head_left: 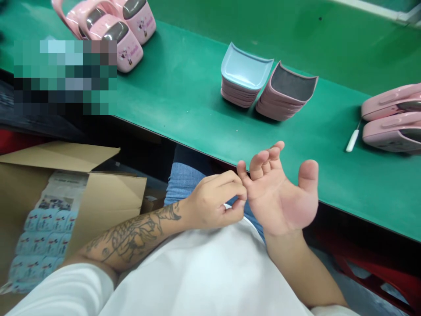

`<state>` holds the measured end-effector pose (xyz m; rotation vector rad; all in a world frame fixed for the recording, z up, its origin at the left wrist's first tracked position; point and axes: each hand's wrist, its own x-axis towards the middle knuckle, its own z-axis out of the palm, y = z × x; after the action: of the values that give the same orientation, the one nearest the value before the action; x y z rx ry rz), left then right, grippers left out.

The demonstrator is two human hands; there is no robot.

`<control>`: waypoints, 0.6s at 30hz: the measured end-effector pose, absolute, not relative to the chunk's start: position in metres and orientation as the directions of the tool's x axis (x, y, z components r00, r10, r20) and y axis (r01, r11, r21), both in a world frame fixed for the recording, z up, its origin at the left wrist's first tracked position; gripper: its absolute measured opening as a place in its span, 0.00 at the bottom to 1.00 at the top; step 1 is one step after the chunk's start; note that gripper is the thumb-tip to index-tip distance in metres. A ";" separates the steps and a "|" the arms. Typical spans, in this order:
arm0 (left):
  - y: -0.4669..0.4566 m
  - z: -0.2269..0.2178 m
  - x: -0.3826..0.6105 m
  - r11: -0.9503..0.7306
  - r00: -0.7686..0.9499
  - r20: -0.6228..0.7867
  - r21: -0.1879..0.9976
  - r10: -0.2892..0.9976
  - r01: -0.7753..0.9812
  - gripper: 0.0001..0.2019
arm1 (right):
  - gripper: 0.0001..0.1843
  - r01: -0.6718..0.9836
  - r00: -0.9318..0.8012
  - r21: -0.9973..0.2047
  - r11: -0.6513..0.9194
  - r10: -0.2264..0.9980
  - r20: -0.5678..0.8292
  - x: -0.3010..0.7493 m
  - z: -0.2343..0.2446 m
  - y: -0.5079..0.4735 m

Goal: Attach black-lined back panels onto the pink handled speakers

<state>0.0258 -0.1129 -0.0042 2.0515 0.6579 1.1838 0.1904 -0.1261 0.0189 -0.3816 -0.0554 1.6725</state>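
In front of my white shirt, my left hand is closed, with its fingers curled toward the thumb. Its fingertips touch the little-finger side of my right hand, and no object shows in them. Palm up, my right hand is open, the thumb held apart and the other fingers partly bent; it holds nothing. Beyond the hands, two stacks of curved plastic panels stand side by side on the green worktop. The left stack has a light blue panel on top. Dark grey shows inside the top piece of the pink-edged right stack.
Pink plastic cases with handles and dark windows stand at the back left. More pink cases lie at right, beside a white-handled tool. Lower left, an open carton holds light blue printed pieces. A pixelated patch hides the upper left.
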 end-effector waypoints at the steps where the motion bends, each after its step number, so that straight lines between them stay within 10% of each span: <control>1: -0.114 -0.006 0.023 -0.633 0.473 0.530 0.770 0.704 0.079 0.07 | 0.25 -0.954 -0.068 -0.267 -0.135 0.968 -0.243 0.190 0.021 -0.126; 8: -0.121 -0.007 0.001 -0.450 0.511 0.388 0.893 0.767 -0.003 0.06 | 0.24 -0.918 0.085 -0.383 -0.098 0.897 -0.433 0.187 0.038 -0.130; 14: -0.145 -0.003 0.014 0.473 0.585 -0.301 0.866 0.753 -0.163 0.27 | 0.28 -0.893 0.047 -0.397 -0.214 0.831 -0.554 0.174 0.039 -0.151; 18: -0.144 -0.027 0.010 0.479 0.539 -0.430 0.876 0.724 0.056 0.20 | 0.27 -0.797 0.045 -0.539 -0.273 0.863 -0.503 0.190 0.002 -0.147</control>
<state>0.0101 -0.1442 -0.0270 1.0042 0.9290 0.4885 0.1901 -0.1470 0.0018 -0.9281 -0.0959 1.5984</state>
